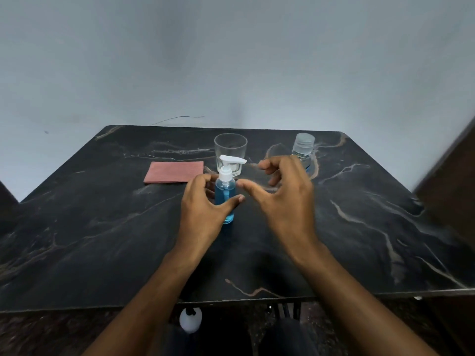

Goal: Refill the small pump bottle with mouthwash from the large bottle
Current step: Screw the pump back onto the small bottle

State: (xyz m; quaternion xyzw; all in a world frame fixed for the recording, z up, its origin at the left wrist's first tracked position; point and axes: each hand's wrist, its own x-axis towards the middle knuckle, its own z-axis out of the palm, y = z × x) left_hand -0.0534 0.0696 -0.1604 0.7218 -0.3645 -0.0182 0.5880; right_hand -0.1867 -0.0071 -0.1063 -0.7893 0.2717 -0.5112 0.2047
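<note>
The small pump bottle [225, 194], clear with blue liquid and a white pump head, stands upright mid-table. My left hand [201, 206] curls round its body, thumb across the front and fingers behind. My right hand [282, 191] hovers just right of the bottle with fingers spread and loosely bent, holding nothing. The large bottle [304, 147], clear with a ribbed translucent cap, stands at the back right, partly hidden behind my right hand.
An empty drinking glass [230, 150] stands right behind the pump bottle. A folded pink cloth [174, 172] lies at the back left. The dark marble table [102, 240] meets a pale wall behind; its front edge runs near my forearms.
</note>
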